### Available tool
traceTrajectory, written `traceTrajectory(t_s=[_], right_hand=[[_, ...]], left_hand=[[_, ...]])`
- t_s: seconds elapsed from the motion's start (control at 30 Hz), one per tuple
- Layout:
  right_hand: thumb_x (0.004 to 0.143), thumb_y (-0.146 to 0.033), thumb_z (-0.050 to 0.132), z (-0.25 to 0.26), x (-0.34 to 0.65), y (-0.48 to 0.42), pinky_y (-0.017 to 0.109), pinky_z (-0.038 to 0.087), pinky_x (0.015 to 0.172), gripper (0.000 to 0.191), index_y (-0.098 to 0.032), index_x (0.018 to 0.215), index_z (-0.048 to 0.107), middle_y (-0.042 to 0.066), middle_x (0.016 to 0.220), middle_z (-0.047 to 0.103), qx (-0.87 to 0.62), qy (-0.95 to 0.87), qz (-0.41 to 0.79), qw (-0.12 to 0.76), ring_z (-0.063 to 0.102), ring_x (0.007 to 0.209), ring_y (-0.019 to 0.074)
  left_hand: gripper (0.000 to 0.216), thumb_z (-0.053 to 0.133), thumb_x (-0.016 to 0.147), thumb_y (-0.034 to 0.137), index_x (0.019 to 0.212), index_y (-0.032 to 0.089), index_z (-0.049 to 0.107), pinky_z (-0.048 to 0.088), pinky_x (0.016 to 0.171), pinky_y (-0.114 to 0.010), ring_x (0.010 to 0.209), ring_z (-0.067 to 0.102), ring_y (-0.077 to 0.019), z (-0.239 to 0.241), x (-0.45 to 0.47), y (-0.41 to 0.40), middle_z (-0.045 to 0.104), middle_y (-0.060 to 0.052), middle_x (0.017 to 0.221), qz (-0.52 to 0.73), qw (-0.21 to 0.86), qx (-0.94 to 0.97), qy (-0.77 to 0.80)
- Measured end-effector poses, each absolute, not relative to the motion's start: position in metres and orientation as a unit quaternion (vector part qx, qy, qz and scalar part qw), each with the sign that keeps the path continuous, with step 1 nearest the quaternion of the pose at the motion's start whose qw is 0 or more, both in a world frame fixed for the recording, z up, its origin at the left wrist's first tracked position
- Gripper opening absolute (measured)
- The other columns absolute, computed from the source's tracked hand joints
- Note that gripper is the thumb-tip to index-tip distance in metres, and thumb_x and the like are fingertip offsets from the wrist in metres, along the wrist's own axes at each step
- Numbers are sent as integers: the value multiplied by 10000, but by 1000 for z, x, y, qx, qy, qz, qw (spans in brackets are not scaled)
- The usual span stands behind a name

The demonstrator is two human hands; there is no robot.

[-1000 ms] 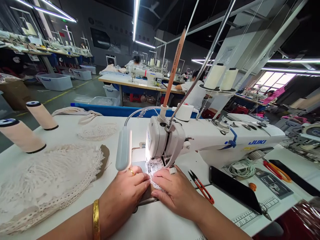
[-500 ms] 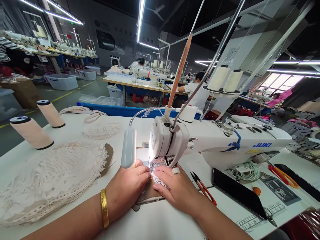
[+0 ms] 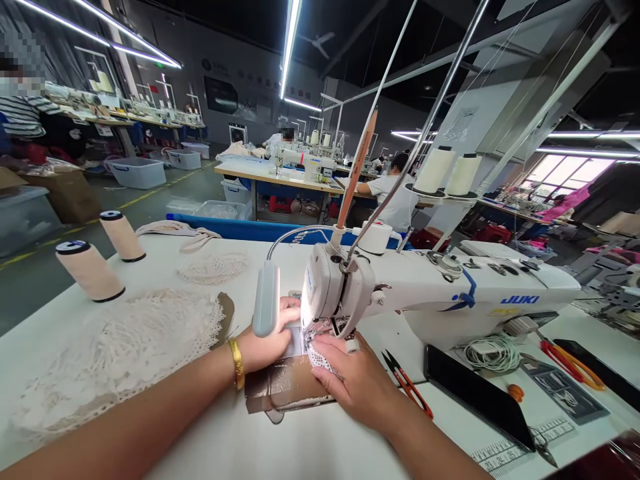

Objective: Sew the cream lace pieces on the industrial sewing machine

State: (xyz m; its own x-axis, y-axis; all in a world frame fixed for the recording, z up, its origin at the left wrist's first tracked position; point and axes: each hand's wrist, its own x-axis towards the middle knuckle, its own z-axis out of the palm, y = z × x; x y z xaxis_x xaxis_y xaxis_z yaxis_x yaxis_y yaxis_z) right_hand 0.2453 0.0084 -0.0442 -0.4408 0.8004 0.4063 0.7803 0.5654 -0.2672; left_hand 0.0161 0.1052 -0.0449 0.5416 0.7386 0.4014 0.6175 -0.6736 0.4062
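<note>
My right hand (image 3: 353, 377) is at the front of the sewing machine (image 3: 325, 287), its thumb and fingers closed on a white lace trim (image 3: 320, 359) with small holes, beside the presser foot (image 3: 307, 339). Left of the needle area, my left hand (image 3: 267, 347), with a gold bangle at the wrist, reaches past the grey lamp (image 3: 267, 300). Its fingers stretch out towards the back of the machine head; the lamp covers part of them. A brown shiny sheet (image 3: 287, 383) lies flat on the bed before both hands, partly beneath the trim.
Cream lace pieces (image 3: 125, 347) lie at left, near two thread cones (image 3: 90, 270). Right of my right hand are thread snips (image 3: 407, 383), a black phone (image 3: 477, 393), a coiled cable (image 3: 493, 352) and orange-handled scissors (image 3: 575, 363). Other people sit at machines beyond.
My left hand has moved away from the needle, back and to the left, and its fingers have stretched out. More of the brown sheet shows. My right hand stays on the lace trim.
</note>
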Motion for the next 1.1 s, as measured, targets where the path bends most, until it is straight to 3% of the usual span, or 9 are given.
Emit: traceTrajectory(t_s=[0.1, 0.2, 0.3, 0.37, 0.57, 0.67, 0.73, 0.9, 1.1], right_hand=[[1042, -298, 615, -45, 246, 7, 431, 560, 903, 243, -219, 1246, 721, 88, 1274, 754, -448, -852, 11, 272, 642, 1071, 304], [1048, -249, 574, -45, 245, 6, 419, 538, 860, 224, -214, 1225, 706, 74, 1247, 765, -431, -856, 2, 287, 625, 972, 285], [1055, -202, 525, -45, 241, 5, 405, 511, 852, 224, -215, 1204, 691, 71, 1177, 770, -418, -859, 11, 297, 616, 949, 274], [1053, -175, 493, -45, 238, 6, 383, 493, 811, 244, -211, 1207, 680, 77, 1126, 758, -410, -861, 26, 299, 620, 919, 261], [1013, -127, 520, -45, 236, 7, 330, 437, 738, 209, -220, 1126, 668, 61, 1079, 717, -410, -869, 42, 272, 594, 820, 212], [969, -81, 535, -46, 238, 7, 318, 425, 739, 212, -216, 1080, 656, 59, 1108, 709, -413, -874, 47, 254, 572, 797, 196], [950, -70, 541, -46, 240, 7, 317, 428, 747, 216, -213, 1067, 651, 63, 1127, 708, -415, -874, 49, 248, 574, 820, 201], [959, -69, 532, -46, 243, 7, 326, 446, 797, 218, -218, 1062, 653, 66, 1195, 707, -426, -869, 56, 247, 585, 894, 214], [953, -68, 520, -47, 242, 8, 336, 453, 780, 211, -214, 1018, 658, 71, 1145, 705, -440, -866, 58, 232, 573, 874, 218]], left_hand=[[252, 546, 798, 119, 892, 222, 757, 534, 1018, -464, 1092, 622, -287, -47, 14, 105, 705, -67, 1063, 261, 79, 883, 383], [196, 567, 896, 187, 971, 208, 746, 481, 1040, -595, 1187, 559, -365, -38, 2, 80, 648, -146, 1303, 260, 29, 879, 399], [181, 584, 887, 185, 715, 198, 639, 523, 827, -489, 842, 595, -281, -22, -8, 46, 675, -122, 1014, 203, -50, 894, 397], [292, 570, 917, 190, 626, 197, 565, 493, 767, -446, 770, 598, -256, -14, -9, 31, 667, -102, 941, 204, -60, 914, 344], [346, 382, 955, 8, 840, 194, 649, 428, 695, -356, 729, 588, -208, -21, -1, 31, 674, -53, 854, 249, 18, 928, 277], [371, 381, 968, -3, 783, 194, 636, 386, 637, -332, 667, 519, -199, -31, 0, 35, 630, -44, 780, 267, 24, 925, 269], [376, 388, 984, -2, 768, 188, 629, 392, 649, -328, 695, 525, -201, -34, 2, 34, 637, -53, 809, 276, 31, 924, 261], [306, 427, 1044, 39, 951, 189, 677, 468, 791, -346, 851, 613, -216, -37, 6, 32, 713, -55, 978, 267, 72, 931, 237], [279, 441, 1085, 104, 917, 193, 646, 469, 805, -365, 844, 628, -215, -39, 8, 30, 731, -42, 1005, 260, 59, 931, 250]])
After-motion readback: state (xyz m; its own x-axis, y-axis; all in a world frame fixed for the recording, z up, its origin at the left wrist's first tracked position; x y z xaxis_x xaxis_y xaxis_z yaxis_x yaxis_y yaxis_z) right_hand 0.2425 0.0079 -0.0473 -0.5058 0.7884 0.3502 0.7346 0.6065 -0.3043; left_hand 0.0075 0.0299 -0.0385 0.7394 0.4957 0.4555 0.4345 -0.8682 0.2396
